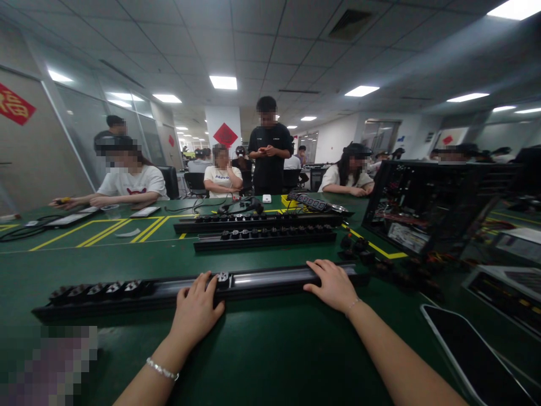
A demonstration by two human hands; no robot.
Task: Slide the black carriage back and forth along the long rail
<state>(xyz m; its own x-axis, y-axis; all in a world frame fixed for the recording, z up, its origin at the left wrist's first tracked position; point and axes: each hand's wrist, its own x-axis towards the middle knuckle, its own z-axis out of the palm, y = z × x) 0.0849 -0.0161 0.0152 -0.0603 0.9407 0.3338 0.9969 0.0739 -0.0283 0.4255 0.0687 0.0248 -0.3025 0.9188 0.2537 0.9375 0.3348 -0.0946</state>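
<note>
A long black power strip housing (270, 279) lies across the green table in front of me, its bright metal channel facing up. Several black socket modules (95, 290) sit in its left end, and a single socket module (222, 277) stands near the middle. My left hand (196, 307) is bent over the housing just left of that single module, fingers on top and thumb along the near side; whether the fingertips touch the module is hard to see. Toward the right end, my right hand (332, 285) grips the housing with its fingers over the top and thumb at the near edge.
Two more power strips (264, 239) with sockets lie beyond. Loose black socket parts (359, 246) are right of them, beside an open computer case (414, 208). A phone (473, 352) lies at the near right. Several people sit or stand across the table.
</note>
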